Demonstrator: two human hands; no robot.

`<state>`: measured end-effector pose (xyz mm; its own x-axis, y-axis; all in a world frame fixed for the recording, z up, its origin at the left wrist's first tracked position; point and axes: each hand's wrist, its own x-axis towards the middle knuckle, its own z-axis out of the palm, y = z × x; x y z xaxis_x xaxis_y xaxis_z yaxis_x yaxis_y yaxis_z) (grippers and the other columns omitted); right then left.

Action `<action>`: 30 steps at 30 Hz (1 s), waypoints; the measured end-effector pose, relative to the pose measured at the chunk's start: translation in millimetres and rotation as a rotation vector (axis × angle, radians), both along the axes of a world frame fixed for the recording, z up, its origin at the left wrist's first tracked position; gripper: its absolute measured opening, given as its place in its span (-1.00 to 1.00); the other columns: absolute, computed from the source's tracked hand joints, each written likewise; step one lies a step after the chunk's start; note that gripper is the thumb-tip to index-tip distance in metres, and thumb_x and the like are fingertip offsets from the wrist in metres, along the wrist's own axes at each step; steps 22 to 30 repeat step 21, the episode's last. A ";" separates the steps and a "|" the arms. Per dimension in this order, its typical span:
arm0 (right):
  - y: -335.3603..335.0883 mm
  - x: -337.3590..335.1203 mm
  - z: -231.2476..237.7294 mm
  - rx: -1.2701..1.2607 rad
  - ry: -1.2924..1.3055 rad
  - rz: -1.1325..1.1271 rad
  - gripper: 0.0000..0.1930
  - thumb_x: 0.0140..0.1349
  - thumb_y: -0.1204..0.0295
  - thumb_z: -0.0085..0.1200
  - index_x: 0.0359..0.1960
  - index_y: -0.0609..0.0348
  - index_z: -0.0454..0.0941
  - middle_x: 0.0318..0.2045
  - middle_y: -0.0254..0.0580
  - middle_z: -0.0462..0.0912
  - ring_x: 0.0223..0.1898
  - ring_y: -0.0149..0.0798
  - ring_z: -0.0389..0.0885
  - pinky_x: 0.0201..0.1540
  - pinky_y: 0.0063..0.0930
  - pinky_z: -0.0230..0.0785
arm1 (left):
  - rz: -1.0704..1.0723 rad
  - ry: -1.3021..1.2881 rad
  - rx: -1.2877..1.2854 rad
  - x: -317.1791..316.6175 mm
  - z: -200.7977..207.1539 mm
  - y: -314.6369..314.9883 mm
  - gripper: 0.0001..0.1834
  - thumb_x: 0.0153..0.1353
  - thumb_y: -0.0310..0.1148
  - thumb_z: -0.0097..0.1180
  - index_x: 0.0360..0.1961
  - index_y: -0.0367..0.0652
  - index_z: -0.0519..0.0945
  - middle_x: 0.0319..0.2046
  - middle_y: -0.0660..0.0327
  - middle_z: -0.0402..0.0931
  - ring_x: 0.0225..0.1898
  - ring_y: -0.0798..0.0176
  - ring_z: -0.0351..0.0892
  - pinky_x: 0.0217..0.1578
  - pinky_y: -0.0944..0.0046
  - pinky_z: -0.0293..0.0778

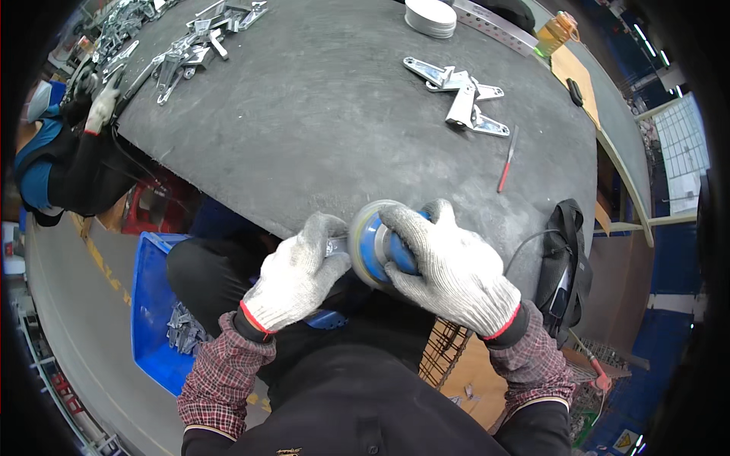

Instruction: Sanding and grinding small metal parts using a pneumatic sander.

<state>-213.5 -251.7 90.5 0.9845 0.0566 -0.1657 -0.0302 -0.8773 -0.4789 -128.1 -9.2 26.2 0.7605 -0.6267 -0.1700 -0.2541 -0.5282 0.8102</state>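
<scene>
My right hand [452, 270], in a white knit glove with grey fingers, is wrapped round a blue disc sander [370, 242] at the table's near edge. The sander's round pad stands on edge and faces left. My left hand [293, 277], gloved the same way, pinches a small silver metal part [336, 246] close against the pad. Most of that part is hidden by the fingers, and I cannot tell whether it touches the disc. Beyond my right hand lie several silver metal brackets [462, 102] and a file with a red handle [507, 161].
Silver brackets [201, 45] are heaped on the far left of the dark table [304, 129]. White discs [430, 17], a long box [498, 27] and a yellow bottle [557, 32] stand far right. A blue bin [144, 304] sits low left; a co-worker's gloved hand [101, 110] shows beyond. A black bag [563, 266] hangs right.
</scene>
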 end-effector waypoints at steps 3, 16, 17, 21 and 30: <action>2.4 -0.6 14.0 -0.023 0.084 0.068 -0.27 0.29 0.20 0.47 0.50 -0.23 0.46 0.08 0.32 0.59 -0.18 0.36 0.85 -0.15 0.09 0.77 | 0.013 0.090 0.018 3.8 -6.2 8.5 -0.61 0.57 -0.22 0.24 0.30 -0.11 0.53 -0.02 -0.23 0.82 0.05 -0.43 0.82 0.04 -0.25 0.70; 4.7 -20.9 24.3 -0.019 0.273 0.180 -0.28 0.25 0.17 0.53 0.46 -0.22 0.56 0.07 0.28 0.61 -0.17 0.28 0.87 -0.10 0.02 0.81 | 0.104 0.207 0.005 15.9 -5.4 -3.6 -0.69 0.47 -0.47 0.16 0.20 -0.27 0.59 -0.16 -0.08 0.80 -0.08 0.00 0.86 0.02 0.02 0.67; 2.9 -23.3 25.9 0.035 0.350 0.181 -0.27 0.24 0.18 0.53 0.48 -0.24 0.56 0.04 0.25 0.63 -0.17 0.25 0.88 -0.10 0.02 0.81 | 0.104 0.179 -0.005 15.9 -7.7 -2.4 -0.68 0.47 -0.47 0.15 0.19 -0.27 0.59 -0.18 -0.07 0.79 -0.10 0.01 0.86 0.01 0.02 0.67; -1.8 -29.0 19.3 -0.017 0.126 0.173 -0.16 0.23 0.12 0.57 0.55 -0.09 0.51 0.07 0.26 0.65 -0.13 0.22 0.90 -0.15 -0.07 0.82 | 0.110 0.153 0.018 11.2 -13.0 -0.6 -0.68 0.48 -0.46 0.15 0.20 -0.26 0.59 -0.18 -0.06 0.79 -0.11 0.01 0.85 -0.01 0.03 0.67; -1.8 -29.0 19.3 -0.017 0.126 0.173 -0.16 0.23 0.12 0.57 0.55 -0.09 0.51 0.07 0.26 0.65 -0.13 0.22 0.90 -0.15 -0.07 0.82 | 0.110 0.153 0.018 11.2 -13.0 -0.6 -0.68 0.48 -0.46 0.15 0.20 -0.26 0.59 -0.18 -0.06 0.79 -0.11 0.01 0.85 -0.01 0.03 0.67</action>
